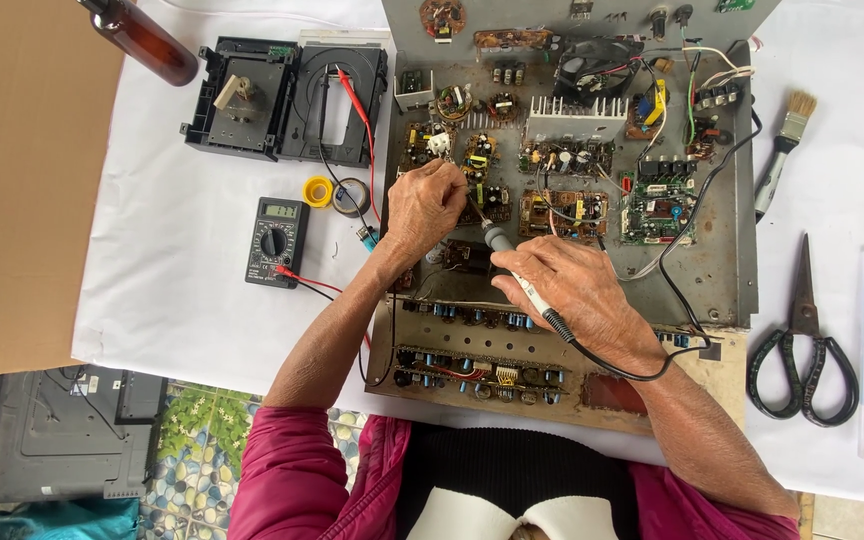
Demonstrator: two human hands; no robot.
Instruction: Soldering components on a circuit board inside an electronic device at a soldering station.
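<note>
Soldering iron working at frame centre
Right hand (pixel 577 290) fingers are gripping the grey-and-white iron (pixel 517 270), tip pointing upper left; left hand (pixel 422 205) fingers are pinching thin solder wire (pixel 474 208) over the open chassis (pixel 732 270).

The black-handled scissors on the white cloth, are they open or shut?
Shut: the black-handled scissors lie flat on the white cloth, blades together in one point, handle loops nearly touching.

bare white cloth (pixel 192 300) left of crowded chassis (pixel 737 290), multimeter (pixel 276 241) and scissors (pixel 802 345) flanking
</note>
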